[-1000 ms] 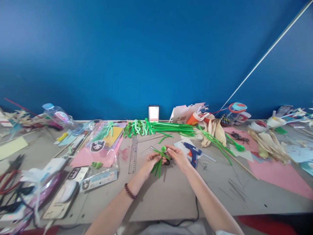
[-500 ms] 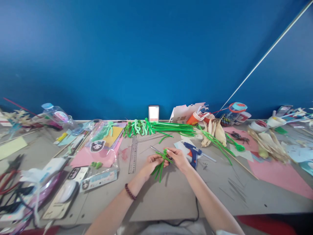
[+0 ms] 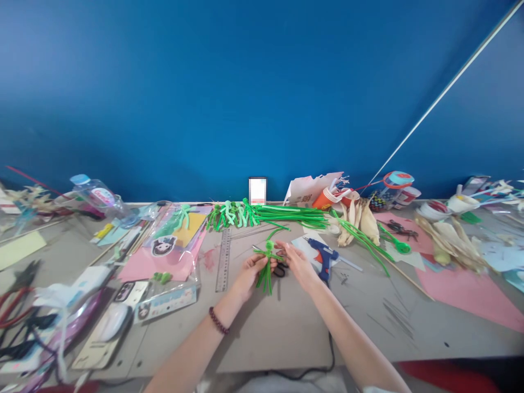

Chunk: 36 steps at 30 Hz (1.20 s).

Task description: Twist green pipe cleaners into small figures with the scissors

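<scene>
My left hand, with a dark beaded bracelet on its wrist, pinches a small green pipe-cleaner figure. The figure has a round coiled top, side arms and several strands hanging down. My right hand is just right of the figure, its fingers stretched toward the top and the right arm. Whether those fingertips touch it is hard to make out. Behind the figure lies a pair of scissors with dark handles, partly hidden. A loose green pipe cleaner curves just beyond.
Finished-looking green figures and a bundle of green pipe cleaners line the wall. A ruler lies left, a blue glue gun right. Farther out are a phone, pink paper, dried husks and a bottle.
My right fingers have come off the figure's coiled top and moved slightly right. The figure has shifted a little left and up in my left hand, uncovering more of the scissors' handles.
</scene>
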{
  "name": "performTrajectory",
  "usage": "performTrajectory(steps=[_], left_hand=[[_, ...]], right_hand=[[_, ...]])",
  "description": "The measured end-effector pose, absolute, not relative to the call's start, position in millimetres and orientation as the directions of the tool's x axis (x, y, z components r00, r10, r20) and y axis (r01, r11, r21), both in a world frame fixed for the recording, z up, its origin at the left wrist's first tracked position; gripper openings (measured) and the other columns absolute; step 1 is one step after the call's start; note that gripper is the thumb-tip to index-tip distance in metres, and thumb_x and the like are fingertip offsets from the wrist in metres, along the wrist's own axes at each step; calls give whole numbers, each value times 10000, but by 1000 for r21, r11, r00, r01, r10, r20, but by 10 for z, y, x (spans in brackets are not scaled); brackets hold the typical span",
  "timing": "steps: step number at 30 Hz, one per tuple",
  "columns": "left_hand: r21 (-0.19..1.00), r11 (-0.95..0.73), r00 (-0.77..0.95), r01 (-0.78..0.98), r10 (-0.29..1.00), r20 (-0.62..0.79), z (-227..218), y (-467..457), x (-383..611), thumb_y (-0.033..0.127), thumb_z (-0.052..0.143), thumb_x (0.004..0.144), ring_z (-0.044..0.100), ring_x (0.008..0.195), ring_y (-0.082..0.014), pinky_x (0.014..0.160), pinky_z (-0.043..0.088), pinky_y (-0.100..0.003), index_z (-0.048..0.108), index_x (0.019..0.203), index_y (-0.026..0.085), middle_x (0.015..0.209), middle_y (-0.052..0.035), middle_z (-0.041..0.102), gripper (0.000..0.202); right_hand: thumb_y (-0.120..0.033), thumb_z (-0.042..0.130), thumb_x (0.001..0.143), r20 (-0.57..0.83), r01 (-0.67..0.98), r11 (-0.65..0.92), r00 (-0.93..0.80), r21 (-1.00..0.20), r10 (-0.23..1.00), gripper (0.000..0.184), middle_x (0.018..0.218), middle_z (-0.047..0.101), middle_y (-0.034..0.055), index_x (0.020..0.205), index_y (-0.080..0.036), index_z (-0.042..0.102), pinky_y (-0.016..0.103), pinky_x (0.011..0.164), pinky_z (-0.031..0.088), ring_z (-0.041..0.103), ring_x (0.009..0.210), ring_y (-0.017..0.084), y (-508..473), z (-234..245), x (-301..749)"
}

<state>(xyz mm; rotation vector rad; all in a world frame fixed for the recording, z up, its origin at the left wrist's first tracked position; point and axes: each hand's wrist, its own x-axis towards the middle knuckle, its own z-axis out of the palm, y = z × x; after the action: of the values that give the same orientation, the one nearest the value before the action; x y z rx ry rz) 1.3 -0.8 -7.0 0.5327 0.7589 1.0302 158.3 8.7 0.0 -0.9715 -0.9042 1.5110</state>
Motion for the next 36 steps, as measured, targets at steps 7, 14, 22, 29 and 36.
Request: performTrajectory(steps=[7,14,22,29,36], left_hand=[[647,438,311,-624,899,-309,-158,31,-6,176,787,622,639,628,-104,666,529,-213,620,799,111,714,-35,684,252],[663,428,327,-614,903,-280,-91,6,18,200,817,568,598,547,-81,591,490,-184,591,729,129,636,-7,658,285],[923,229,163,-309,969,-186,-102,-21,70,303,777,600,530,493,-115,512,428,-226,662,749,131,595,-7,635,255],[995,-93,128,-47,987,99,4,-128,57,258,666,714,563,805,-214,796,410,-280,695,797,211,818,-58,672,100],[999,-23,90,29,996,20,-90,-27,35,378,535,807,394,434,-116,500,312,-242,628,739,173,504,28,481,236]], right_hand=[[-503,706,645,-112,-187,-115,-25,-976,993,434,943,679,64,947,-191,699,290,684,474,597,821,189,108,-34,1556],[-473,641,740,-142,-240,-231,-340,-943,930,345,748,666,46,856,-151,687,238,569,388,561,620,116,44,-53,1520],[-467,748,593,-195,-171,-209,-98,-963,976,358,470,504,-39,604,-135,617,233,480,273,403,456,75,47,-88,1486],[-486,719,621,-111,-5,-112,-55,-994,992,366,501,474,-37,582,-138,614,229,478,282,396,496,82,48,-11,1492],[-457,629,727,-45,222,6,-221,-975,974,316,693,653,19,848,-176,710,248,516,391,515,545,126,304,145,1636]])
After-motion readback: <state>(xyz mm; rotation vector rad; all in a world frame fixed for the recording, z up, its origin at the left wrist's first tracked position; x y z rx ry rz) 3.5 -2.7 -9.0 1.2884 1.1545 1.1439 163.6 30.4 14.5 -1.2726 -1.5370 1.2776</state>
